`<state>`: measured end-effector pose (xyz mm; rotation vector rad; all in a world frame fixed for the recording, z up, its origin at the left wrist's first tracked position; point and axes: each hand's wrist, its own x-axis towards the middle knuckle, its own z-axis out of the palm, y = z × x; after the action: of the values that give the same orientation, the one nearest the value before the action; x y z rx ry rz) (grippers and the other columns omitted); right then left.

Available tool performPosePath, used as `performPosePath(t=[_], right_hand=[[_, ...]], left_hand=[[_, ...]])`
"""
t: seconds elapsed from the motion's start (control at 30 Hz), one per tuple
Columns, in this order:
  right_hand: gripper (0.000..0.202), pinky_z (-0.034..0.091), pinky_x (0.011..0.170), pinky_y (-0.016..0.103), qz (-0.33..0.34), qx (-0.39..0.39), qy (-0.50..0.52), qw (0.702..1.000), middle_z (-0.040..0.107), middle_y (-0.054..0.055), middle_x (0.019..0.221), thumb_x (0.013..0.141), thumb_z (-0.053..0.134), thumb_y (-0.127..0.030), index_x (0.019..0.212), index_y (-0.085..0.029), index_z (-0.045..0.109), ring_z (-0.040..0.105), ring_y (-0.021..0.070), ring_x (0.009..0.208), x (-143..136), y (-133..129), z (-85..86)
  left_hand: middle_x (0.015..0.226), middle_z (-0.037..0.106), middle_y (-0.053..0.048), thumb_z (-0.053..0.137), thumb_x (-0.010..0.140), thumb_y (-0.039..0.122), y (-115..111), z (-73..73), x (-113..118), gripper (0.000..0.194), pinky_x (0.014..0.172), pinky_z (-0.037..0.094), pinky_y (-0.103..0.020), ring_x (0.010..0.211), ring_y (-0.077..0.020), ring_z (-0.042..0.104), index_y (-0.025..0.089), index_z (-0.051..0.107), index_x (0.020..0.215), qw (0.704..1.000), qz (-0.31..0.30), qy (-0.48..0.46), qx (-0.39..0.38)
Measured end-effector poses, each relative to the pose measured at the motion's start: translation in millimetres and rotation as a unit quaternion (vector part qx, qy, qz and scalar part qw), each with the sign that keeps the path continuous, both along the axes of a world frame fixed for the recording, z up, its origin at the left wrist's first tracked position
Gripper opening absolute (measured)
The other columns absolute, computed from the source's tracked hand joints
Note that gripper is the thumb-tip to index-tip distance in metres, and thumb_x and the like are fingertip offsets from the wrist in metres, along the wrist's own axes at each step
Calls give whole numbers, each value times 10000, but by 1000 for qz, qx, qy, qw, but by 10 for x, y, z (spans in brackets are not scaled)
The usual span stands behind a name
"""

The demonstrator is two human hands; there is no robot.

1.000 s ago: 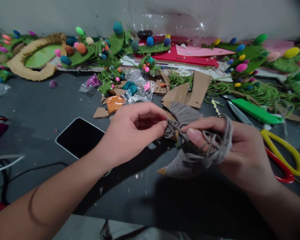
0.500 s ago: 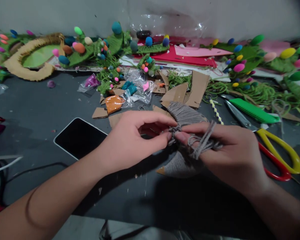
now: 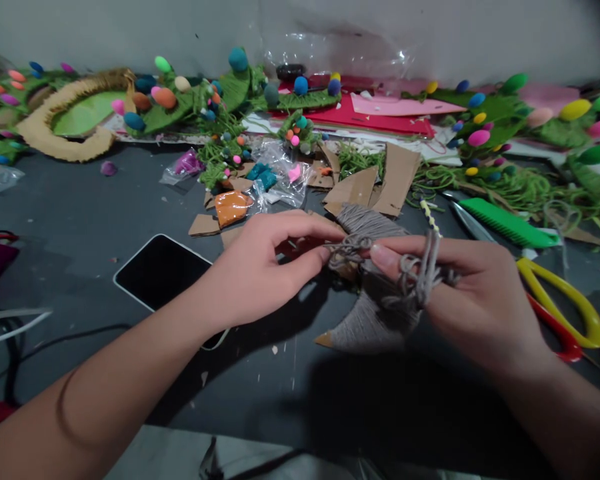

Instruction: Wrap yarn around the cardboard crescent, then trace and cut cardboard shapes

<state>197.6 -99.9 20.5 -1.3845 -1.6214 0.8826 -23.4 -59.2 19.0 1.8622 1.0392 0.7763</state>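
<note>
Pinches a tangle of grey yarn (image 3: 351,248) just right of the frame's centre, narrowly, between thumb and fingertips of the left hand (image 3: 265,270). Grips the other side of that tangle with the right hand (image 3: 485,303), thumb close against forefinger, with loose loops (image 3: 423,277) of the same yarn gathered over the fingers. Right beneath in the frame, a crescent-like piece (image 3: 380,317) wrapped in grey strands, with a bare tan tip pointing left; cannot tell whether touching the right fingers.

At left centre, on the dark tabletop (image 3: 260,400), a phone (image 3: 160,270) with a black screen, partly covered by the left forearm. At the right edge, scissors (image 3: 530,270) with yellow and red handles, partly behind the right hand; just above, a ribbed green object (image 3: 510,222), and nearer the centre a yellow-and-white stick (image 3: 430,217) behind the right fingers.

Above the hands, cardboard scraps (image 3: 400,179) and, to their left, an orange packet (image 3: 233,208). At upper left, a tan C-shaped piece (image 3: 35,130); at upper centre, a red sheet (image 3: 395,125) partly under a pink sheet (image 3: 410,105). At right, a heap of green yarn (image 3: 520,183) below colourful egg-shaped pieces (image 3: 575,109).
</note>
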Motion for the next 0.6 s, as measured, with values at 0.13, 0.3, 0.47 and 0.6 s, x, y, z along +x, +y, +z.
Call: performPosePath(t=[0.13, 0.3, 0.47, 0.6], right_hand=[[97, 561, 654, 182, -32, -12, 20, 999, 807, -19, 808, 859, 803, -316, 897, -245, 858, 744, 141, 742, 34, 34, 13], [115, 517, 574, 184, -34, -38, 31, 998, 779, -2, 734, 849, 811, -322, 855, -218, 859, 690, 131, 650, 45, 29, 29], [107, 536, 607, 177, -23, -38, 45, 998, 806, 0, 796, 832, 833, -290, 921, -242, 869, 717, 133, 689, 37, 2, 14], [144, 539, 592, 207, -28, -48, 47, 997, 807, 7, 791, 826, 838, -324, 943, -246, 870, 722, 155, 683, 41, 7, -13]], left_hand=[[934, 784, -38, 658, 898, 184, 48, -3, -35, 163, 708, 556, -256, 824, -167, 714, 197, 796, 982, 999, 20, 30, -14], [758, 741, -22, 628, 833, 201, 114, 5, -112, 131, 548, 457, -260, 629, -150, 627, 198, 756, 806, 992, 84, 96, 10], [623, 624, -7, 606, 795, 205, 157, -21, -155, 155, 535, 375, -287, 580, -151, 536, 204, 669, 653, 967, 117, 203, 96], [923, 721, -48, 588, 766, 143, 122, -15, -157, 210, 703, 495, -330, 799, -215, 644, 215, 743, 888, 960, 94, 221, 147]])
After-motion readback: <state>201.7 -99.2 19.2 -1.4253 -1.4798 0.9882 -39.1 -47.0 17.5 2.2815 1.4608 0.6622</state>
